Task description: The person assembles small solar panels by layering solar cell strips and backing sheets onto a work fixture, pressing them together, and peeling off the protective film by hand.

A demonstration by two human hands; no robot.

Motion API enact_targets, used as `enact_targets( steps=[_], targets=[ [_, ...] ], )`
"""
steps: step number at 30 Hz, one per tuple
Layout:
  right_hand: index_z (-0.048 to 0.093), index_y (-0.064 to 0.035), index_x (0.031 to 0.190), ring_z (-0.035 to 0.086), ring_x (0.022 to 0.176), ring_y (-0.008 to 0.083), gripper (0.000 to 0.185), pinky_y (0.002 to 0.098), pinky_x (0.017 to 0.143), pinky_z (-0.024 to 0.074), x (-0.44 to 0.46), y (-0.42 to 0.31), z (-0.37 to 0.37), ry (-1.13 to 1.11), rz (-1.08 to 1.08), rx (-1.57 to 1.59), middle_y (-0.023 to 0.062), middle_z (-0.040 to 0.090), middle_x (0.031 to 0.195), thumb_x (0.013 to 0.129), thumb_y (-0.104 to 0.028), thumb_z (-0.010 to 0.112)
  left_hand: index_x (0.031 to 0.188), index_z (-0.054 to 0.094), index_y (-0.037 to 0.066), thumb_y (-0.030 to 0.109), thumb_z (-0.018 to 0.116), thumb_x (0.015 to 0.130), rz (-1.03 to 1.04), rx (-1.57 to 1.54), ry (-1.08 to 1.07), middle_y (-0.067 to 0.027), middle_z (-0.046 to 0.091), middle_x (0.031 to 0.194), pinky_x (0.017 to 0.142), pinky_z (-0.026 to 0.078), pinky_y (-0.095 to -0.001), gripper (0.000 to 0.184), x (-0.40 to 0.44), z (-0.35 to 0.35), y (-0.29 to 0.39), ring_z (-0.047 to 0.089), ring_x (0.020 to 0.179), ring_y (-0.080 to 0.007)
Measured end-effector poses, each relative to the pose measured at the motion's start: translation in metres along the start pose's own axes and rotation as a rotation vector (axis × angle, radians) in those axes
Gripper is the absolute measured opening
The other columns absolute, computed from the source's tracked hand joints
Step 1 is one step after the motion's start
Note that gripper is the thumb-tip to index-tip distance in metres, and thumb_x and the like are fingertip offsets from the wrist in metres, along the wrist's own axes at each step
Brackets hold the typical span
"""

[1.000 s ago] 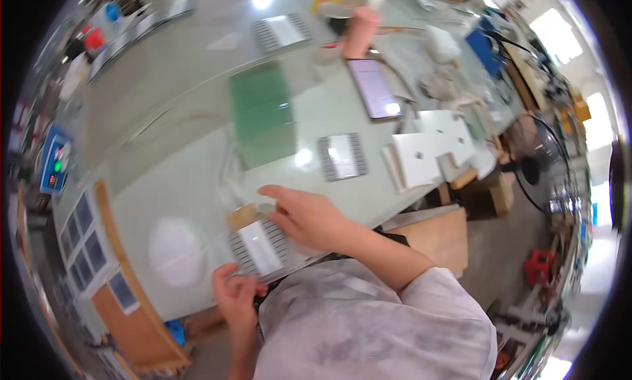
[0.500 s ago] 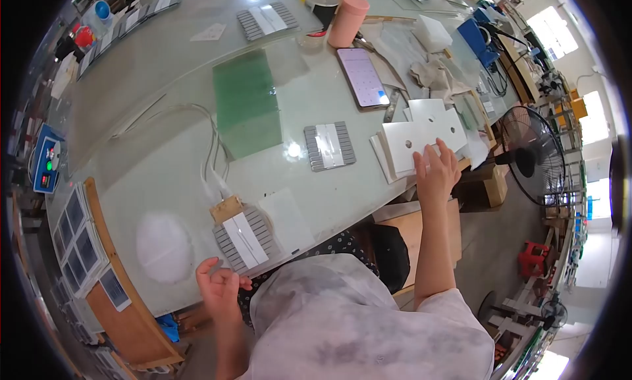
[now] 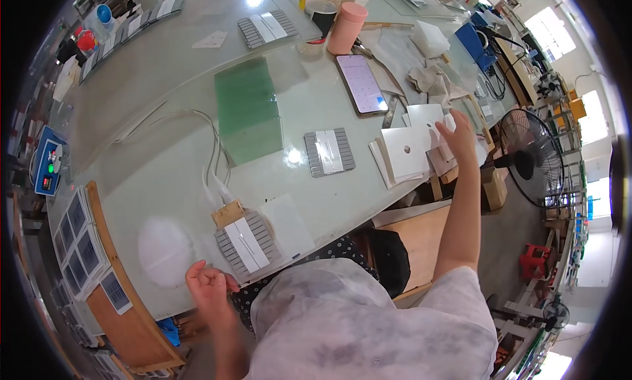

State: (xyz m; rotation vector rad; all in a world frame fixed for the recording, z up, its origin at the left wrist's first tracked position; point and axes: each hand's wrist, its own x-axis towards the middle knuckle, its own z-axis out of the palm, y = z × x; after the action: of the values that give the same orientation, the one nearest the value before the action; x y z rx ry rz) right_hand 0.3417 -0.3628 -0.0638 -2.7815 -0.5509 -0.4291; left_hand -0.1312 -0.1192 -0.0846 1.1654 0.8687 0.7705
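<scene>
My right hand [image 3: 460, 141] reaches over the right edge of the rear white card [image 3: 429, 120], its fingers apart; whether the fingertips touch it is hard to see. In front of that card lies a stack of white cards [image 3: 403, 153], the top one with a round hole. My left hand [image 3: 210, 286] hangs at the table's front edge with fingers loosely bent and apart, holding nothing visible. Beside it lies a grey striped panel [image 3: 265, 235] with a white strip [image 3: 247, 245] across it and a tan block [image 3: 228, 215] with cables at its far end.
A second striped panel [image 3: 343, 153], a green sheet [image 3: 247, 110], a phone [image 3: 362, 83] and a pink bottle [image 3: 347, 28] lie or stand farther back. A white fluffy pad [image 3: 164, 251] is at left, near a blue control box [image 3: 47, 161]. A fan [image 3: 525, 157] stands at right.
My right hand has moved right and away from the front card stack to the rear card's edge. My left hand has shifted slightly left. The view has tilted a little.
</scene>
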Motion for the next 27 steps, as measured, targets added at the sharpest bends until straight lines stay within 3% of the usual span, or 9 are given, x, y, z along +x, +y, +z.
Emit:
enact_targets(
  steps=[4,12,14,16,19,22,24,26,27],
  targets=[
    [0.057,-0.0044,0.106,0.053,0.101,0.0284,0.043,0.0371,0.088,0.0394,0.011,-0.039,-0.016,-0.32,0.182,-0.152,0.0118,0.055,0.111,0.072,-0.03,0.067,0.116,0.036,0.004,0.006,0.049,0.087,-0.003,0.006,0.016,-0.0038,0.046,0.077,0.053,0.042,-0.0239,0.032,0.001,-0.001,-0.004,0.048,0.065,-0.0121],
    [0.059,-0.006,0.099,0.058,0.087,0.029,0.025,0.0368,0.074,0.0455,-0.02,-0.03,0.002,0.208,-0.156,-0.209,0.0122,0.059,0.097,0.076,-0.015,0.064,0.116,0.037,0.005,0.007,0.049,0.088,0.025,0.003,-0.021,-0.0038,0.047,0.077,0.053,0.042,-0.0241,0.031,0.002,0.001,-0.001,0.048,0.064,-0.0121],
    [0.06,-0.0044,0.095,0.059,0.078,0.0241,0.018,0.0322,0.071,0.0468,-0.017,-0.008,0.003,0.367,-0.356,0.07,0.0104,0.061,0.089,0.077,-0.003,0.061,0.116,0.037,0.005,0.007,0.049,0.088,0.017,0.001,-0.015,-0.0037,0.046,0.077,0.053,0.042,-0.0242,0.03,0.003,0.001,-0.002,0.048,0.064,-0.0122],
    [0.06,-0.0025,0.091,0.057,0.073,0.0161,0.014,0.0278,0.069,0.0468,-0.023,-0.006,-0.008,0.527,-0.007,0.344,0.0051,0.061,0.083,0.077,0.002,0.059,0.115,0.038,0.005,0.007,0.048,0.088,0.009,0.015,0.03,-0.0037,0.046,0.077,0.053,0.041,-0.0243,0.029,0.002,-0.003,-0.004,0.048,0.063,-0.0123],
    [0.051,-0.0015,0.107,0.056,0.087,0.0164,0.023,0.0298,0.078,0.0478,-0.033,0.016,-0.041,0.73,0.054,0.842,0.0094,0.058,0.094,0.085,-0.003,0.055,0.112,0.039,0.005,0.007,0.049,0.088,0.007,0.016,0.025,-0.0033,0.046,0.076,0.053,0.04,-0.023,0.026,0.0,-0.008,-0.011,0.046,0.062,-0.0118],
    [0.051,0.0014,0.103,0.057,0.09,0.0166,0.017,0.0312,0.078,0.0486,-0.09,-0.095,-0.07,0.233,0.133,1.547,0.0108,0.058,0.099,0.089,-0.008,0.049,0.108,0.041,0.003,0.008,0.049,0.087,0.315,0.178,0.06,-0.0036,0.047,0.076,0.054,0.037,-0.0207,0.023,-0.003,-0.002,-0.016,0.044,0.061,-0.0105],
    [0.05,0.0015,0.098,0.057,0.084,0.0127,0.014,0.027,0.073,0.0485,-0.142,-0.146,-0.048,-0.108,0.1,1.472,0.0086,0.059,0.094,0.087,-0.006,0.053,0.106,0.041,0.002,0.011,0.048,0.088,0.216,0.134,-0.162,-0.0043,0.048,0.079,0.055,0.037,-0.0204,0.021,-0.01,0.003,0.01,0.044,0.062,-0.0097],
    [0.05,0.0007,0.097,0.055,0.076,0.0069,0.015,0.0202,0.068,0.0448,-0.178,-0.182,-0.031,-0.778,-0.07,1.787,0.0047,0.059,0.086,0.083,0.0,0.056,0.103,0.042,0.002,0.004,0.051,0.086,0.244,0.103,-0.459,-0.0052,0.049,0.079,0.055,0.037,-0.02,0.02,-0.006,0.004,0.019,0.045,0.064,-0.0089],
    [0.05,0.0007,0.094,0.053,0.07,0.0048,0.015,0.0179,0.062,0.0421,-0.188,-0.21,-0.038,-0.777,-0.042,1.669,0.0027,0.058,0.081,0.081,0.002,0.058,0.103,0.042,0.002,0.004,0.051,0.086,0.244,0.103,-0.449,-0.0052,0.049,0.079,0.055,0.037,-0.02,0.02,-0.011,0.014,0.023,0.045,0.064,-0.0089]
  ],
)
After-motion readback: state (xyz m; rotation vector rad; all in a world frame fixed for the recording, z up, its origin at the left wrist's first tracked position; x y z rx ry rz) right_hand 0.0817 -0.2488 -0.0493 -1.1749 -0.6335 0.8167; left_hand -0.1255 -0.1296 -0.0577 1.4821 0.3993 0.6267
